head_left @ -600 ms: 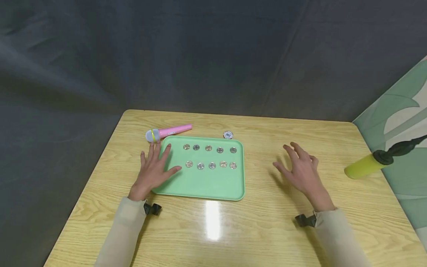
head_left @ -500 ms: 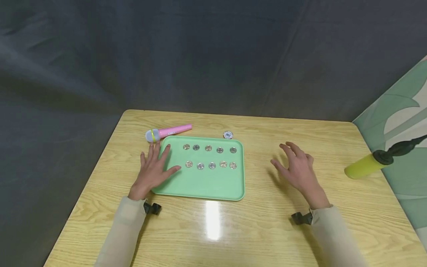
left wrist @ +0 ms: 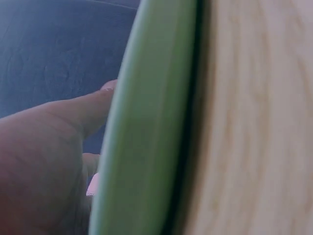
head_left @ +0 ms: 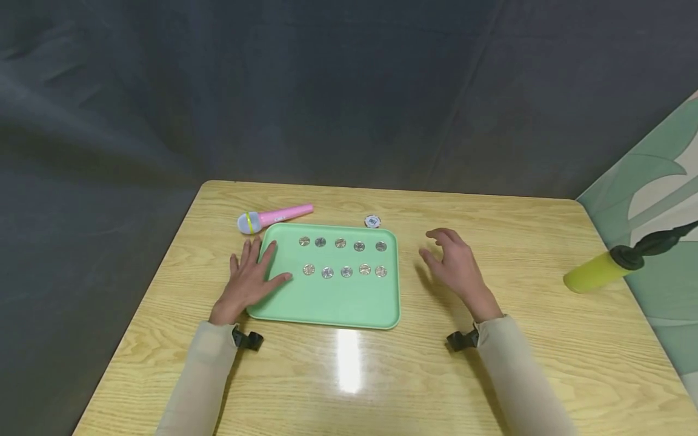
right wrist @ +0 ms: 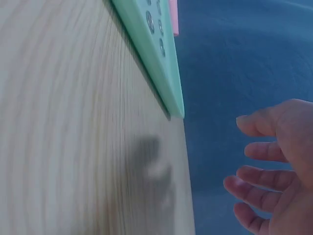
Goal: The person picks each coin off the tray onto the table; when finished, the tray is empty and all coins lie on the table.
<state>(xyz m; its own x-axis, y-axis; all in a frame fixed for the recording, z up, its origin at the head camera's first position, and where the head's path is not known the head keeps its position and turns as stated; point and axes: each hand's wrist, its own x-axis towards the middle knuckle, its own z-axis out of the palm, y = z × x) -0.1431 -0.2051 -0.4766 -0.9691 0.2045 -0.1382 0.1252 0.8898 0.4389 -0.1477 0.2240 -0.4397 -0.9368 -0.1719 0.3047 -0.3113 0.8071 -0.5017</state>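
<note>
Head view shows ten silvery, coin-like discs (head_left: 346,272) inside the green tray (head_left: 327,303), set in two rows of five. The left hand (head_left: 242,284) lies over the tray's left edge, fingers spread wide and holding nothing; whether it presses down, I cannot tell. Near the tray's right side but apart from it, the right hand (head_left: 457,270) is raised above the table (head_left: 491,212), fingers loosely bent, thumb apart, also holding nothing. The step in hand looks like getting set: left perhaps steadying the tray, right not yet on any disc. The next move seems to call for bringing the right fingertips over the tray; discs so flat would need a careful pinch.
</note>
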